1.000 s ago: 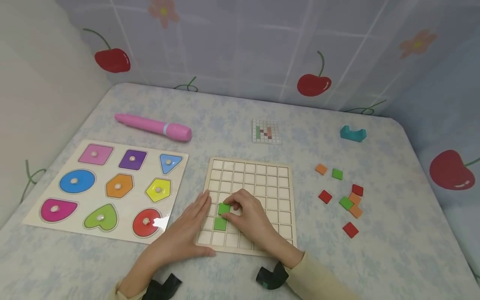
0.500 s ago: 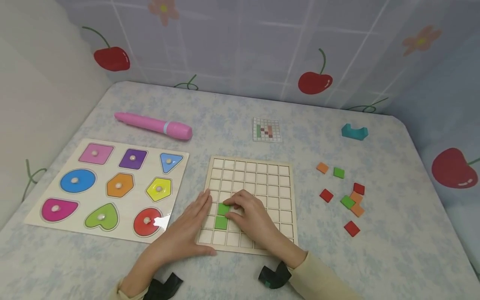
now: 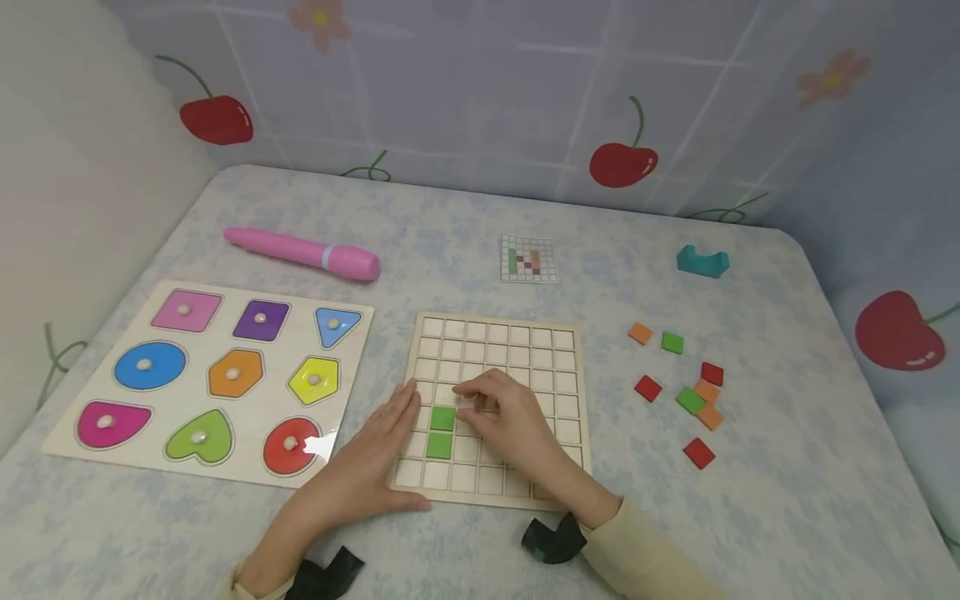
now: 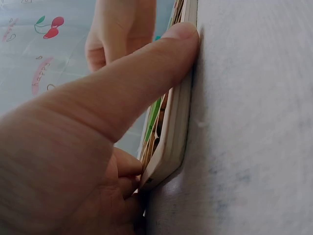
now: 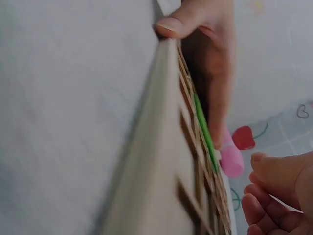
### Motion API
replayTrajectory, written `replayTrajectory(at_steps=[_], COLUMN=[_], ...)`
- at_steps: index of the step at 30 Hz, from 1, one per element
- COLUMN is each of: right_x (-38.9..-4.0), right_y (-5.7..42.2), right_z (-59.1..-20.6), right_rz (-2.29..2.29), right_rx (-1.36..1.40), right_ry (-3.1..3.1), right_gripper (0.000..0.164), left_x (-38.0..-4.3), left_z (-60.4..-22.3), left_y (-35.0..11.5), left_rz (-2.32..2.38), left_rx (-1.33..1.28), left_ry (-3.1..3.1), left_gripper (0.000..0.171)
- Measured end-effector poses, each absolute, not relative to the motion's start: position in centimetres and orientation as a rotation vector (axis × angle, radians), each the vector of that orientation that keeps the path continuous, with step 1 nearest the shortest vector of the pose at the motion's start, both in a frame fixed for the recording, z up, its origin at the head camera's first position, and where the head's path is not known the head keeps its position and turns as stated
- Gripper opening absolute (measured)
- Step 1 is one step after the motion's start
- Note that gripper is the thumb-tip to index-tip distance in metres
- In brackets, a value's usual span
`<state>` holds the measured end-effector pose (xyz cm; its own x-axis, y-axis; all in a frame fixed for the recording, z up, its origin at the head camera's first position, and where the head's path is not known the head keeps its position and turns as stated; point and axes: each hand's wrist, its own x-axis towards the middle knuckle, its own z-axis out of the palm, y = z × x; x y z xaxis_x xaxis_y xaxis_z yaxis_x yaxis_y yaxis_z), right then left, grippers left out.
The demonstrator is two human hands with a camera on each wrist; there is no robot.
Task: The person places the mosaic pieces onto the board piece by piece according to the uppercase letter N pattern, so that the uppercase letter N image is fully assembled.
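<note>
Two green square tiles, the upper one point(image 3: 443, 418) and the lower one point(image 3: 439, 446), lie in neighbouring cells of a wooden grid board point(image 3: 498, 333) in the head view. My left hand point(image 3: 363, 471) steadies the board's near left corner, its straight fingers along the left side and its thumb against the front edge. Just right of the upper green tile, my right hand point(image 3: 513, 425) hovers over the board with bent, relaxed fingers. In the right wrist view, this right hand point(image 5: 283, 188) holds nothing and is apart from the green tiles.
Several loose red, orange and green tiles, such as a red tile point(image 3: 699, 453), lie right of the board. Behind it are a pattern card point(image 3: 529, 259) and a teal block point(image 3: 702, 262). A shape puzzle point(image 3: 262, 454) and a pink pen-shaped toy point(image 3: 292, 249) occupy the left.
The upper green tile has gone from slightly askew to flat in its cell. My right hand has let go of it and drawn slightly right. My left hand has stayed put.
</note>
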<state>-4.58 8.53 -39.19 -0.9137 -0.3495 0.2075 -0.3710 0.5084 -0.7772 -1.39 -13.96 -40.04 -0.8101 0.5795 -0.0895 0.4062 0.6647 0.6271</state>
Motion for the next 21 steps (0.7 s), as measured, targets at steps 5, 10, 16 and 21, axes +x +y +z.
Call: replayTrajectory(at_steps=[5,10,16,21], right_x=[-5.2,-4.7,-3.1,-1.6], right_y=[12.4,18.5,26.4,30.4], right_z=[-37.5,-36.9,-37.8,-38.8], right_rz=[1.367,1.255,1.122,1.035], right_rx=[0.561,0.343,0.021,-0.357], right_ry=[-2.618,-2.619,-2.601,-2.658], right_gripper=[0.024,0.026,0.025,0.031], left_x=[-1.4,-1.4,-1.4,-1.4], left_z=[-40.1,-40.2,-40.1,-40.1], left_y=[-14.0,-14.0,-13.9,-13.9], left_rz=[0.879,0.859,0.868,0.866], left_rx=[0.766,0.745,0.739,0.735], left_ry=[2.592,2.577,2.575,2.574], left_gripper=[0.120,0.122,0.123,0.122])
